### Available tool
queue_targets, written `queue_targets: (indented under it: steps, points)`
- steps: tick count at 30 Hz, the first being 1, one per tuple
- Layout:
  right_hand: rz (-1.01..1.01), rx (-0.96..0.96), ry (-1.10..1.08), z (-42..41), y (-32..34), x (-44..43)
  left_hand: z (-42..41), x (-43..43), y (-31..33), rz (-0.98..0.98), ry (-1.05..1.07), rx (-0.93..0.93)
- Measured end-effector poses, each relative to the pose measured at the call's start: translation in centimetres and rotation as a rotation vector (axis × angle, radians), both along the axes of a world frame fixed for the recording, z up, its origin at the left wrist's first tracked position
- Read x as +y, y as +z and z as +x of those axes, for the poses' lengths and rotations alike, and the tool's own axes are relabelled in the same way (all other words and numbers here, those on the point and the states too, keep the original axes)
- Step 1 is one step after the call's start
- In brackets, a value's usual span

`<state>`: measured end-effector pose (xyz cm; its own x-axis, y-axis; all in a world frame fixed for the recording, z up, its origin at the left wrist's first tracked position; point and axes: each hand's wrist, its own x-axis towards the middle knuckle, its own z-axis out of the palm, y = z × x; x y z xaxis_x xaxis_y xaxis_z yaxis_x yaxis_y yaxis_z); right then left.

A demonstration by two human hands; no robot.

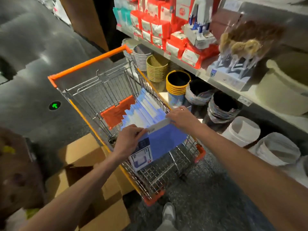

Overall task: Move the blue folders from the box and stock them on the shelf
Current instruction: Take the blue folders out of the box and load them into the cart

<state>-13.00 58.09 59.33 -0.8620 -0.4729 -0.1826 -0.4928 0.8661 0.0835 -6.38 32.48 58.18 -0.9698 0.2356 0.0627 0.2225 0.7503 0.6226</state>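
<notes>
One blue folder [166, 139] — edge held, left hand [129, 140], right hand [181, 118] — seemingly inside cart [88, 62].

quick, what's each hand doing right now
Left hand: grips the front blue folder at its left end.
Right hand: grips the same folder at its right end.

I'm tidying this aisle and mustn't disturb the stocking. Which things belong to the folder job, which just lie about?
Job: blue plastic folder with white spine, gripped by left hand and right hand; row of blue folders in orange-trimmed wire cart; open brown cardboard box; grey shelf.
Lying about: red packets; stacked yellow bins; white buckets; brown feather dusters.
</notes>
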Motion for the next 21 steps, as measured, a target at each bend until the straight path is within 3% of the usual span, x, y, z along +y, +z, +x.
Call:
queue_targets:
  steps: [7, 11, 15, 18, 21]
  points:
    - [-0.005, -0.295, 0.182, -3.7, -7.9, -1.3, 1.1, -0.4, -7.3, -0.079, 0.095, -0.258]
    - [-0.008, -0.353, 0.212, -4.0, -13.0, -2.6, 1.2, -0.8, -11.8, -0.197, 0.119, -0.328]
    - [0.049, -0.287, 0.236, -4.2, -17.2, -3.5, 0.8, -1.0, -14.9, -0.264, 0.154, -0.355]
    - [-0.067, -0.237, 0.101, -3.5, -18.2, -3.3, 1.1, -1.4, -15.6, -0.275, 0.178, -0.335]
    - [-0.253, -0.317, 0.016, -1.3, -18.0, -3.2, 2.5, -2.5, -15.1, -0.314, 0.189, -0.249]
